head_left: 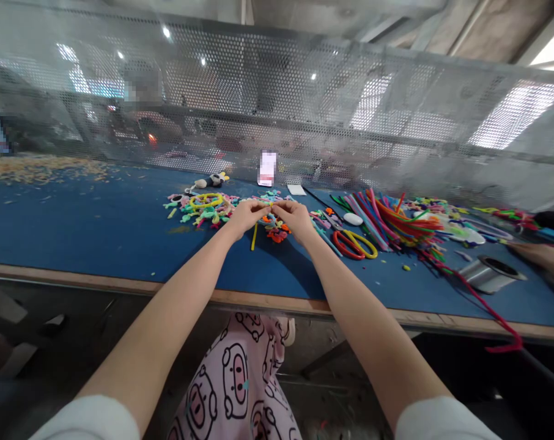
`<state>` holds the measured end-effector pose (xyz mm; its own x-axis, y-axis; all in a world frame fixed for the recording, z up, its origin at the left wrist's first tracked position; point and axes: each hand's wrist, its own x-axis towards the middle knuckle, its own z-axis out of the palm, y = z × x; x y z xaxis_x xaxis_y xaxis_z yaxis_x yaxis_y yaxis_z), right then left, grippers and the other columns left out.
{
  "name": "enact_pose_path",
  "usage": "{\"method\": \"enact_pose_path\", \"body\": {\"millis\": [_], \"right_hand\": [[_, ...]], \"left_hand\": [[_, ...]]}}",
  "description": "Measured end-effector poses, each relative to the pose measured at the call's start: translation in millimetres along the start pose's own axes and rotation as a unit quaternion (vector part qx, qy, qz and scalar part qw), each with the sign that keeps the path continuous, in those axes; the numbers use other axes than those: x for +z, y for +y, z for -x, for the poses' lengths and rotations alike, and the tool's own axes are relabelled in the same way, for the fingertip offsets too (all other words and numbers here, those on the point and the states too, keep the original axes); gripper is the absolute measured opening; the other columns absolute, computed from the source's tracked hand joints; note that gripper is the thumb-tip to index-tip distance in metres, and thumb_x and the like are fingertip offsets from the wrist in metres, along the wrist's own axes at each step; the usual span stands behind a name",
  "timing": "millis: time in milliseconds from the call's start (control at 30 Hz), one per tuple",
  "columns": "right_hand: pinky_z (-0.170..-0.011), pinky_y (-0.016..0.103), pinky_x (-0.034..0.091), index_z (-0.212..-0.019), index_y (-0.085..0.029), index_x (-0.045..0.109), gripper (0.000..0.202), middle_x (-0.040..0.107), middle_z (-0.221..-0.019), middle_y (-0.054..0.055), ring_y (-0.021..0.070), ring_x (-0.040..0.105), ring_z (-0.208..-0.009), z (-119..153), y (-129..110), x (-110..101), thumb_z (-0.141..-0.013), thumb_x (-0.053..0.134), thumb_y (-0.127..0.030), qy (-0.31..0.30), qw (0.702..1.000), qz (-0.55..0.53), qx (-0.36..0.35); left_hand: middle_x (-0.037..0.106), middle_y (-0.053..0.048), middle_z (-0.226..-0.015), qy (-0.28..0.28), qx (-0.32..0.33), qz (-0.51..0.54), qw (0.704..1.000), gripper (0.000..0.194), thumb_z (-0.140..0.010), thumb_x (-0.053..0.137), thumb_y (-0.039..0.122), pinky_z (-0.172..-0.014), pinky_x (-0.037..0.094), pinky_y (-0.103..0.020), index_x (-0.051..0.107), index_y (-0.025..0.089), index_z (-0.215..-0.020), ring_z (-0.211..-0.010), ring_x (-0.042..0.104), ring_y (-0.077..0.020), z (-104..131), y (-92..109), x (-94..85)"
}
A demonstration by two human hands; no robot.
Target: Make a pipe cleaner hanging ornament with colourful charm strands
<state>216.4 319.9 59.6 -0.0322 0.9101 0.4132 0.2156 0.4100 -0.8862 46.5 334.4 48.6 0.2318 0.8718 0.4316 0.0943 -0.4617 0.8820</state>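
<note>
Right now my left hand and right hand meet, fingertips pinched on a small chenille piece above the blue table.

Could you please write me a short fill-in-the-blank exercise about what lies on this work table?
1. The left hand and right hand meet over a small twisted piece above the ____ table.
2. The scissors lie to the ____ of the right hand.
3. The scissors have red and ____ handles.
4. The long red pipe cleaner hangs over the table's ____ edge.

Missing words: blue; right; yellow; near
</note>
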Motion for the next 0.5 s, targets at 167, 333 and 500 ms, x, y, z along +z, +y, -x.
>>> {"method": "enact_pose_path", "body": {"millis": [167,333,500], "right_hand": [[-0.078,0.032,0.052,-0.093,-0.018,0.076,0.033,0.076,-0.091,0.007,0.0181,0.067,-0.082,1.6,-2.2,-0.4,-0.072,0.076,-0.043,-0.017,1.0,0.007,-0.024],[-0.076,0.034,0.052,-0.083,-0.018,0.078,0.031,0.076,-0.085,0.007,0.0198,0.067,-0.079,1.7,-3.8,-3.5,-0.068,0.08,-0.046,-0.019,0.999,0.027,-0.022],[-0.067,0.03,0.049,-0.077,-0.018,0.077,0.032,0.074,-0.075,0.004,0.0175,0.063,-0.07,-0.4,-2.5,-6.0,-0.061,0.082,-0.044,-0.014,0.999,0.015,0.031]], "left_hand": [[0.076,-0.008,-0.099,0.023,0.012,0.005,1.0,0.025,-0.081,0.072,0.039,-0.091,0.048,-0.035,0.077,0.017,-0.091,-0.095,0.066,-0.0219,-3.7,-4.2,-3.4],[0.076,-0.007,-0.091,-0.015,0.006,-0.007,1.0,0.024,-0.082,0.071,0.041,-0.086,0.049,-0.035,0.077,0.018,-0.087,-0.091,0.067,-0.023,-2.8,-3.2,-7.8],[0.074,-0.006,-0.086,-0.012,0.022,-0.04,0.999,0.021,-0.082,0.072,0.034,-0.081,0.049,-0.033,0.072,0.019,-0.098,-0.085,0.068,-0.022,0.0,1.4,-4.3]]}}
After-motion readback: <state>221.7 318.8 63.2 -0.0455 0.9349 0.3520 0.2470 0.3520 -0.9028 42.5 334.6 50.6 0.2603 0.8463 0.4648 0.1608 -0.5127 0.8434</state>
